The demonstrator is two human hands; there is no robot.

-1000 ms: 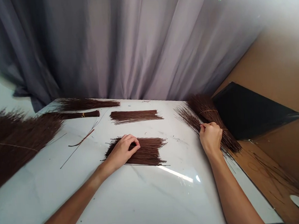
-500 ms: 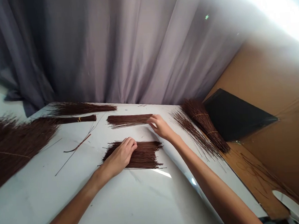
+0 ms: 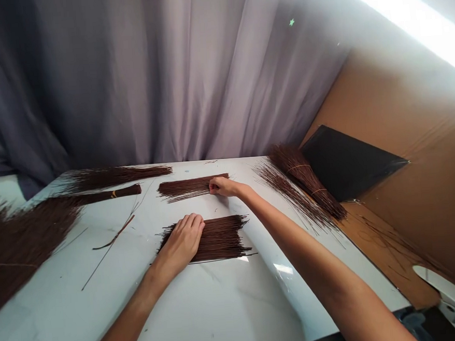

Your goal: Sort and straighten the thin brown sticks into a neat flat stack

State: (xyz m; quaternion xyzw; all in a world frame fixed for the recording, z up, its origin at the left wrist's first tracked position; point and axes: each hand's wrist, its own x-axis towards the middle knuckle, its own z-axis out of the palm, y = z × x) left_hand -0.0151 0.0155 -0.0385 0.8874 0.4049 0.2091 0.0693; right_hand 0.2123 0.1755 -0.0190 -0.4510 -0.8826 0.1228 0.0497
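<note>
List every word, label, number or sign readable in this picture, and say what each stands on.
None: no readable text shows anywhere.
The flat bundle of thin brown sticks under the left hand, the farther brown stick bundle touched by the right hand, the glossy white table, the grey curtain, the black panel and the brown cardboard bear no print.
The pale star-shaped speck on the curtain is no letter.

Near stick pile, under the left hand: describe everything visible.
The near stick pile is a flat, loose layer of thin dark brown sticks, lying side by side and running left to right on the white table. No tie shows. Its right ends are ragged, with a few strays. The left hand rests palm down on its left part, hiding that end.
</note>
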